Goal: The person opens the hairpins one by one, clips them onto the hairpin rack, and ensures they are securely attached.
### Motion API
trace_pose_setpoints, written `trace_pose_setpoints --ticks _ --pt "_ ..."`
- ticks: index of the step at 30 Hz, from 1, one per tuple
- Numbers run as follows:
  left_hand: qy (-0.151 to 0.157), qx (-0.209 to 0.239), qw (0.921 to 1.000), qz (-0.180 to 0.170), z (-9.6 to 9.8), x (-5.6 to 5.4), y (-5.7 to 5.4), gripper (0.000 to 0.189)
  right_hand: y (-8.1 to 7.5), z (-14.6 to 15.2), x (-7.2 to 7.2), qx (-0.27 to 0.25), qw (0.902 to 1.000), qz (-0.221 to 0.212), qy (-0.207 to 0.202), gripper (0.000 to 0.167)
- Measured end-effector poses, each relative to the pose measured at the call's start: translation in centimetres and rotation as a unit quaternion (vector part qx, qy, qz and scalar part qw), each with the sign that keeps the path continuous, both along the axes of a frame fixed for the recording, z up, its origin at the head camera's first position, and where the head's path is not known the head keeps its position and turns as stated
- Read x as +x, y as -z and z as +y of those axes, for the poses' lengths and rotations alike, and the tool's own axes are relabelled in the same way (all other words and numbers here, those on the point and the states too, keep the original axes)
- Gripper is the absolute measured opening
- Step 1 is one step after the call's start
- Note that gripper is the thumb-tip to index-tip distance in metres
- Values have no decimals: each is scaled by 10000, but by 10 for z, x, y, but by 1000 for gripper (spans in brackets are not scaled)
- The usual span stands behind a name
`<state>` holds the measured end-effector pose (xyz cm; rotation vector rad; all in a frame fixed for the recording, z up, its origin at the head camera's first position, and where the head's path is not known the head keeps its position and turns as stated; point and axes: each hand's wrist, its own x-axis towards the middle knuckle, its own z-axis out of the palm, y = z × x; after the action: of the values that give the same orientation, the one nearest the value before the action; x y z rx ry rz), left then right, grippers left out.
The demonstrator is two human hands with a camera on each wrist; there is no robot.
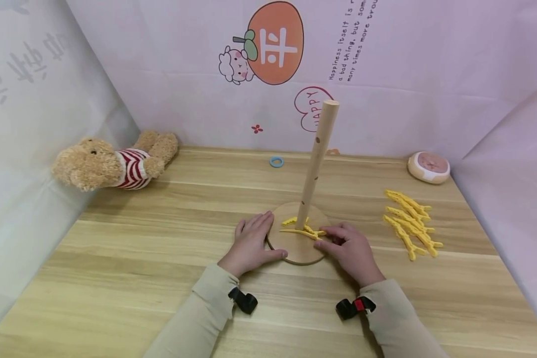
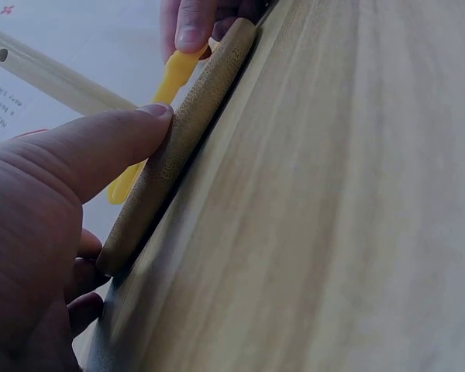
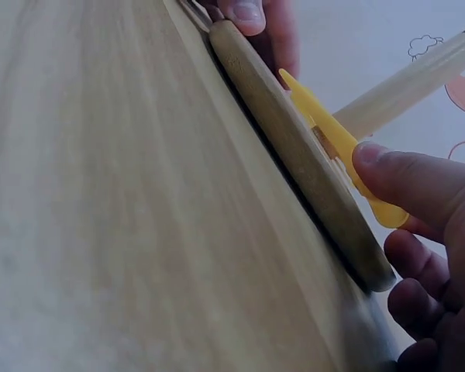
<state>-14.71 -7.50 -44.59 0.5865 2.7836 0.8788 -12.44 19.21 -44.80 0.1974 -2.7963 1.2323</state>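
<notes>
A wooden post [image 1: 315, 164] rises from a round wooden base [image 1: 297, 251]. On the base's left rim rests my left hand [image 1: 252, 243], its thumb at the near edge and its fingers along the far left side. My right hand [image 1: 351, 248] pinches the handle end of a yellow hair clip [image 1: 302, 232] at the base's right side. The clip's two long arms spread apart at the foot of the post, one in front and one behind. In the right wrist view, my right thumb presses on the clip [image 3: 333, 139], low over the base [image 3: 294, 155].
Several more yellow clips [image 1: 409, 223] lie on the table at the right. A blue ring [image 1: 276, 162] is near the back edge. At the back left lies a teddy bear [image 1: 121, 161]; a small rounded pink-and-cream object [image 1: 428, 167] sits at the back right. Printed cloth surrounds the table.
</notes>
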Motion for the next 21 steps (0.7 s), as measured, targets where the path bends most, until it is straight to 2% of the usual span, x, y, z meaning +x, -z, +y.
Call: trace_pose_setpoints --ticks 21 --pt "-33 6 10000 74 -1 1 1 102 -2 3 2 76 9997 -219 -15 45"
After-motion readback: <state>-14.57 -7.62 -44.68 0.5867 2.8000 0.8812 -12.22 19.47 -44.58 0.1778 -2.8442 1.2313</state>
